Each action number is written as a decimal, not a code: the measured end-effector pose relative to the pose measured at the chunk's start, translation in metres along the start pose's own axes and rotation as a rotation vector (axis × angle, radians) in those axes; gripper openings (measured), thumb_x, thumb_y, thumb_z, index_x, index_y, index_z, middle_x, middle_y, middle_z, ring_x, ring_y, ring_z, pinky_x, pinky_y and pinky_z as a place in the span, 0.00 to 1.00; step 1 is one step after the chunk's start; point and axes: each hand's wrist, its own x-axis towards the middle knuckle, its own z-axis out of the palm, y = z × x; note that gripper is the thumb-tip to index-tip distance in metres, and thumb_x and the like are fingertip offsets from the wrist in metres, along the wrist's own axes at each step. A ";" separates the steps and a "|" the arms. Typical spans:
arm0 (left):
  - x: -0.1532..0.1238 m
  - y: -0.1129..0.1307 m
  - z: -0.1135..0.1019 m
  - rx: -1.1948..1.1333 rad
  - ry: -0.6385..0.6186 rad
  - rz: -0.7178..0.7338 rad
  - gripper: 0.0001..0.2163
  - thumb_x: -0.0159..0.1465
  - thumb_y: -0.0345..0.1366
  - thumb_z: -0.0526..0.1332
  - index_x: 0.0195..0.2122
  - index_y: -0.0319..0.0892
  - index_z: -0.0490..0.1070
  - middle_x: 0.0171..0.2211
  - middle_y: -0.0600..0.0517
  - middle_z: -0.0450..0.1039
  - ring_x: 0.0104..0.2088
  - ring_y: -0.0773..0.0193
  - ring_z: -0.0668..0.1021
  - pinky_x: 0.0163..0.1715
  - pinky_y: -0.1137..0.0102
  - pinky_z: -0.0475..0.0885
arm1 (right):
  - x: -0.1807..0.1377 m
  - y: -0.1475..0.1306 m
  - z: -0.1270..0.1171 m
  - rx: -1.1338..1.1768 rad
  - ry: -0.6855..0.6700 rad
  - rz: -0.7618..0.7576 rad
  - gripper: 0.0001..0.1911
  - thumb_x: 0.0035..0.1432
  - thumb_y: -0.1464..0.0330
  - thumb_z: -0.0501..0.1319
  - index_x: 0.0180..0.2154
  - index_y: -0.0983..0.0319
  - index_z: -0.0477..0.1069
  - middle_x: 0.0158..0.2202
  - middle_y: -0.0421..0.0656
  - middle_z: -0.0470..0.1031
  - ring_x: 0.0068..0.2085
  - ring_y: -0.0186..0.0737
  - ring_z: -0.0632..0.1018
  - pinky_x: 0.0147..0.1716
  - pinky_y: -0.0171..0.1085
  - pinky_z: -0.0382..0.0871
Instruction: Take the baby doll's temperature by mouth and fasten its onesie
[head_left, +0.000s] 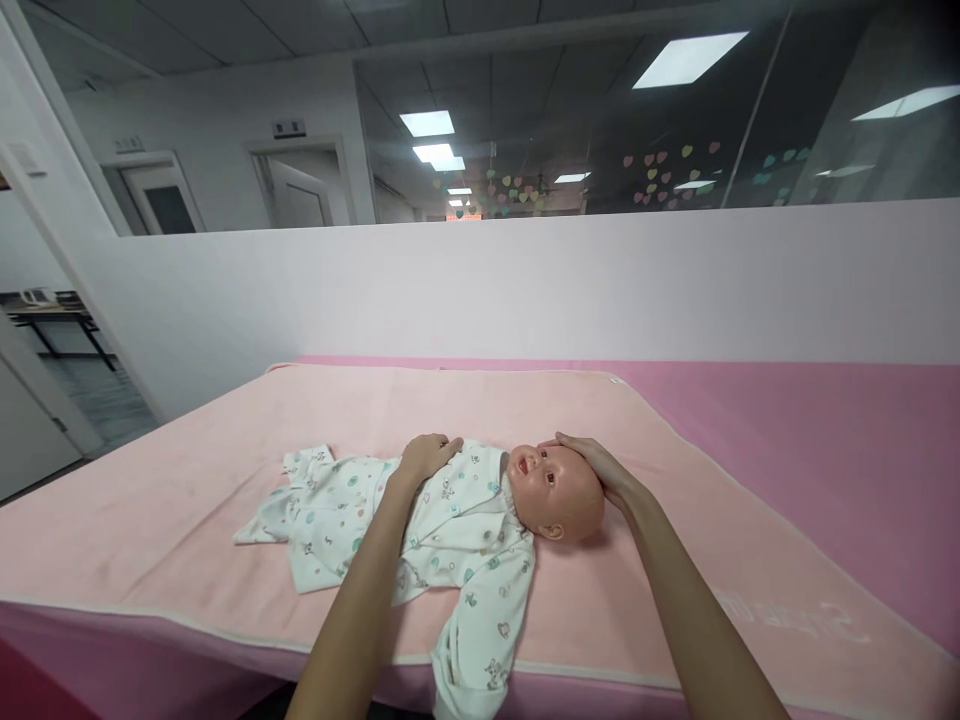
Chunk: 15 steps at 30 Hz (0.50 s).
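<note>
2 forearms (364, 600): left grip (427, 458) on doll's torso (461, 515), right grip (596, 466) cupping head (566, 500).

Pink surface (840, 450): is showing beyond right fingers (583, 447)
Peach blanket atop (637, 620): is carrying a doll (487, 540) under right and left fingers (448, 446)

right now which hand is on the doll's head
The right hand, on the doll's bald head; the left hand rests on its patterned clothing instead.
</note>
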 end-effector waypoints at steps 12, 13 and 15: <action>-0.005 0.002 0.002 0.030 -0.063 -0.027 0.30 0.55 0.61 0.43 0.40 0.41 0.69 0.44 0.41 0.72 0.44 0.47 0.73 0.42 0.58 0.64 | 0.008 0.030 -0.026 0.202 0.180 -0.005 0.14 0.50 0.60 0.59 0.31 0.63 0.76 0.36 0.47 0.78 0.42 0.46 0.76 0.44 0.39 0.68; -0.007 0.003 0.001 0.027 -0.066 -0.018 0.30 0.55 0.62 0.43 0.39 0.42 0.69 0.43 0.42 0.73 0.44 0.47 0.73 0.42 0.58 0.64 | 0.008 0.031 -0.028 0.198 0.209 -0.025 0.14 0.50 0.59 0.58 0.30 0.62 0.76 0.36 0.47 0.78 0.43 0.47 0.76 0.44 0.39 0.68; -0.011 0.004 0.000 0.019 -0.069 0.003 0.30 0.55 0.62 0.42 0.39 0.42 0.68 0.42 0.43 0.74 0.43 0.48 0.73 0.42 0.59 0.64 | 0.009 0.032 -0.028 0.167 0.238 -0.063 0.15 0.50 0.58 0.57 0.29 0.61 0.76 0.36 0.47 0.78 0.43 0.48 0.76 0.45 0.40 0.67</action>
